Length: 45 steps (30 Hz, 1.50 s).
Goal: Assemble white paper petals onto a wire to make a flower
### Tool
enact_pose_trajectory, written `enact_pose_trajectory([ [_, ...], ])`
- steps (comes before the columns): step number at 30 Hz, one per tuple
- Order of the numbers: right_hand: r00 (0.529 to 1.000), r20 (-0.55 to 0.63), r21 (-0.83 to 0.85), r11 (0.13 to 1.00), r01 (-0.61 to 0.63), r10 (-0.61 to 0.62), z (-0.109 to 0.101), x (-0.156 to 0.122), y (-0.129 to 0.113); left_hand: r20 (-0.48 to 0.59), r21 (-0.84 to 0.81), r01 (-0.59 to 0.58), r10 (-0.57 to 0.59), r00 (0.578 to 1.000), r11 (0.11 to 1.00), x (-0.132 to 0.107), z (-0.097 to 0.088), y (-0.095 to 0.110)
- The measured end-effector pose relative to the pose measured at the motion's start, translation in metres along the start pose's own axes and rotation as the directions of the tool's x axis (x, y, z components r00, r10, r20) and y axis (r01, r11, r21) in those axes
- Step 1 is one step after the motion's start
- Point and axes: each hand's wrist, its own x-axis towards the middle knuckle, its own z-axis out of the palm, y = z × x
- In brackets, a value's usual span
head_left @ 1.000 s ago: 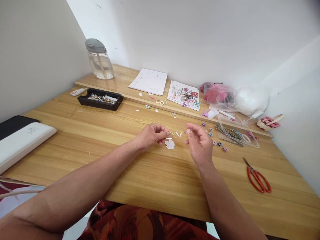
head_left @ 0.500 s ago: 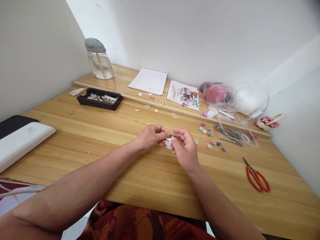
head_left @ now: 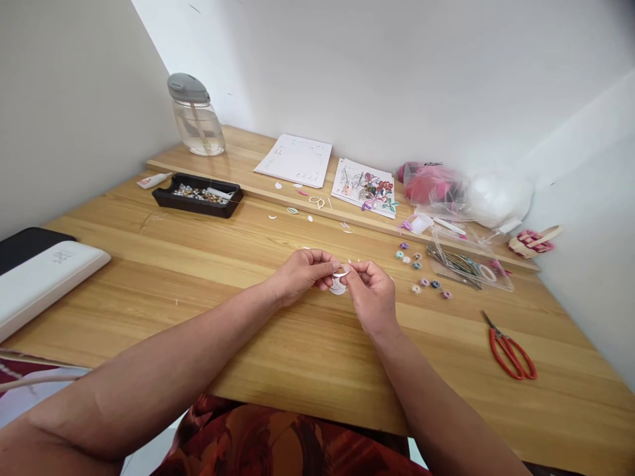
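Note:
Over the middle of the table, my left hand (head_left: 305, 274) and my right hand (head_left: 370, 291) meet with their fingertips almost together. Between them they pinch a small curved white piece (head_left: 341, 274), apparently a thin paper cutout. Each thumb presses it against the fingers, which partly hide it. Just below the fingertips show more white cutouts (head_left: 338, 286); whether these lie on the wood or hang from the held piece I cannot tell. Beyond my hands are a green-edged leaf shape (head_left: 292, 211) and a small white oval (head_left: 310, 218).
Red-handled scissors (head_left: 510, 350) lie at the right, near several thread bobbins (head_left: 435, 284) and a clear tray of tools (head_left: 461, 264). A black bead tray (head_left: 198, 205) and a water bottle (head_left: 196, 122) stand at the left. Paper stacks (head_left: 292, 158) rest on the back ledge.
My right hand's fingers have curled in and its thumb has come closer to my left fingertips. The curved white piece is now pinched between both hands.

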Motion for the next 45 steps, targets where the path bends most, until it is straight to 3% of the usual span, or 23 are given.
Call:
enact_pose_trajectory([
  [16,0.991,0.034,0.250,0.959,-0.132,0.128,0.001,0.002,-0.002,0.056,-0.122,0.052,-0.046,0.997,0.991,-0.001,0.001,-0.001],
  [32,0.989,0.053,0.269,0.951,-0.150,0.141,0.000,0.003,0.002,-0.008,-0.065,0.034,-0.035,0.999,0.997,-0.001,0.004,-0.001],
  [45,0.989,0.059,0.295,0.944,-0.150,0.139,-0.001,0.004,0.008,0.027,-0.005,-0.021,0.021,0.999,1.000,0.002,0.000,-0.006],
])
